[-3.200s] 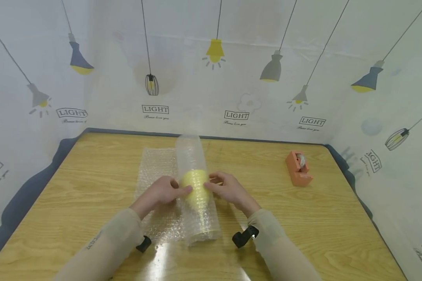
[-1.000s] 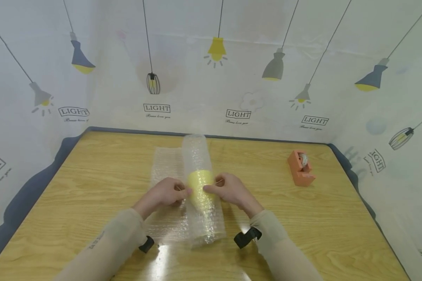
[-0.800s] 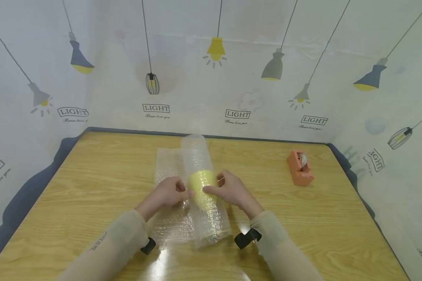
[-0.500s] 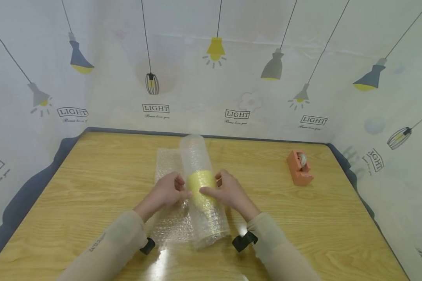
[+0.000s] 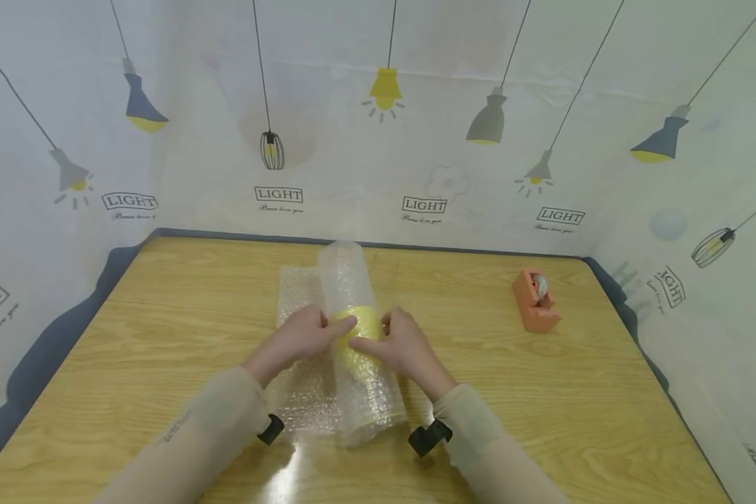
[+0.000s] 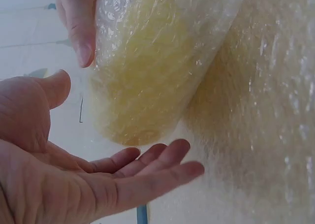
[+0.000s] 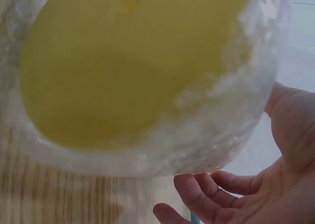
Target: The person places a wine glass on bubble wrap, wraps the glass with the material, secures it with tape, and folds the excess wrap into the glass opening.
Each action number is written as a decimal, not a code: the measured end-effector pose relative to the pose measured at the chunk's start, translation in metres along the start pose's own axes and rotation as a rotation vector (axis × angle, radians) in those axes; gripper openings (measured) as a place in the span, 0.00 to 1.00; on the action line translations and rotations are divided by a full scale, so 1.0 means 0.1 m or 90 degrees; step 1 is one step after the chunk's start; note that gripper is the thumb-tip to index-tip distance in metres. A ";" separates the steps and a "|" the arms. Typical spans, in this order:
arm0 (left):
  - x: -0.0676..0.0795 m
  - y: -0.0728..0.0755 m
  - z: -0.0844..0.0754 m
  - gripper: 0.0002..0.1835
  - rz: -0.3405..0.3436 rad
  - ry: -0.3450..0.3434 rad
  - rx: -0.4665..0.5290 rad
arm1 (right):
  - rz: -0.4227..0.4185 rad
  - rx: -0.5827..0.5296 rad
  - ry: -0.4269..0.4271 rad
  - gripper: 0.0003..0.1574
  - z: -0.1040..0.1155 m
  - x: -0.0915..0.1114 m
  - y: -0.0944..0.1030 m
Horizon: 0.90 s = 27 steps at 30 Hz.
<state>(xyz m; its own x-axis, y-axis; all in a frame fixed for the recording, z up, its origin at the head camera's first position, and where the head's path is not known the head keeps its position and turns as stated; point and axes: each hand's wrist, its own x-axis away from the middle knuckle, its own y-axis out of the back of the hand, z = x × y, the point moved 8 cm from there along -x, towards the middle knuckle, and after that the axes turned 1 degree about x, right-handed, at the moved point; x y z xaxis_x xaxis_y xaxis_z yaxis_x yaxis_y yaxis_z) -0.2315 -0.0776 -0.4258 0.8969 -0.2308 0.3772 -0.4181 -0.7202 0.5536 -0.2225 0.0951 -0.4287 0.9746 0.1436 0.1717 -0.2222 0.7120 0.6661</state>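
On the wooden table lies a tube of clear bubble wrap (image 5: pixel 346 273), rolled around a yellow object (image 5: pixel 367 323). The right wrist view shows a broad, round yellow end (image 7: pixel 123 76) inside the wrap. A loose flap of bubble wrap (image 5: pixel 297 294) extends flat to the left from under the roll. My left hand (image 5: pixel 302 336) is at the roll's left side, its thumb reaching over the top; in the left wrist view its fingers (image 6: pixel 162 157) are extended and spread from the thumb. My right hand (image 5: pixel 406 343) holds the right side, thumb on top and fingers curled at the lower side.
An orange tape dispenser (image 5: pixel 535 302) with a roll of clear tape stands on the right of the wooden table (image 5: pixel 605 392). A whitish cloth printed with lamps (image 5: pixel 353 161) encloses the back and sides.
The roll swung slightly right and then back a little left. My left thumb has moved up and farther over the roll; the right hand has shifted slightly left.
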 end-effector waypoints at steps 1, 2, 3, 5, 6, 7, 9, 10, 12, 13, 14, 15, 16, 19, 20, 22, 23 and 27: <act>-0.01 -0.01 -0.01 0.31 -0.002 0.008 -0.009 | 0.003 0.002 0.001 0.41 0.00 0.00 -0.01; -0.01 -0.01 0.00 0.32 -0.006 0.017 -0.016 | 0.006 0.002 0.002 0.40 0.00 0.00 -0.03; -0.02 -0.01 0.00 0.32 -0.008 0.025 -0.019 | 0.011 0.004 0.005 0.39 0.00 0.01 -0.04; -0.03 -0.02 0.02 0.32 -0.012 0.036 -0.018 | 0.022 0.005 0.011 0.36 0.01 0.01 -0.07; -0.04 -0.02 0.02 0.31 -0.013 0.037 -0.015 | 0.026 0.005 0.014 0.35 0.01 0.01 -0.08; -0.04 -0.02 0.02 0.31 -0.015 0.035 -0.009 | 0.029 0.005 0.018 0.34 0.02 0.02 -0.09; -0.04 -0.02 0.03 0.32 -0.017 0.034 -0.006 | 0.034 0.003 0.026 0.33 0.03 0.02 -0.10; -0.05 -0.02 0.03 0.34 -0.019 0.032 -0.007 | 0.034 0.000 0.029 0.33 0.03 0.02 -0.10; -0.05 -0.02 0.03 0.37 -0.020 0.033 -0.016 | 0.039 -0.003 0.036 0.34 0.03 0.02 -0.11; -0.05 -0.02 0.03 0.38 -0.021 0.037 -0.024 | 0.044 -0.002 0.037 0.35 0.02 0.02 -0.11; -0.06 -0.03 0.04 0.38 -0.020 0.043 -0.031 | 0.050 -0.003 0.036 0.38 0.00 0.01 -0.11; -0.06 -0.03 0.04 0.37 -0.020 0.048 -0.035 | 0.058 -0.006 0.034 0.40 -0.02 0.01 -0.12; -0.07 -0.03 0.04 0.36 -0.019 0.053 -0.039 | 0.067 -0.013 0.031 0.43 -0.04 0.00 -0.11; -0.07 -0.02 0.05 0.35 -0.018 0.067 -0.047 | 0.097 -0.046 0.021 0.51 -0.11 -0.01 -0.10; -0.07 -0.02 0.05 0.34 -0.019 0.066 -0.046 | 0.108 -0.062 0.019 0.52 -0.12 -0.02 -0.09; -0.08 -0.01 0.05 0.34 -0.020 0.064 -0.048 | 0.130 -0.090 0.021 0.51 -0.15 -0.03 -0.09; -0.08 -0.01 0.05 0.34 -0.020 0.063 -0.047 | 0.140 -0.099 0.023 0.50 -0.15 -0.04 -0.09; -0.09 -0.03 0.05 0.35 -0.020 0.047 -0.031 | 0.168 -0.119 0.025 0.48 -0.18 -0.05 -0.11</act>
<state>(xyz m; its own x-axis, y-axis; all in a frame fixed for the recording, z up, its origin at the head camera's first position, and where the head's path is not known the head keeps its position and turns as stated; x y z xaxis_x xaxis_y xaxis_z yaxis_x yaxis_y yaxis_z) -0.2382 -0.0767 -0.4346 0.8971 -0.1586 0.4125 -0.3986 -0.6934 0.6003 -0.2248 0.0994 -0.4499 0.8849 0.3645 0.2899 -0.4626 0.7600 0.4564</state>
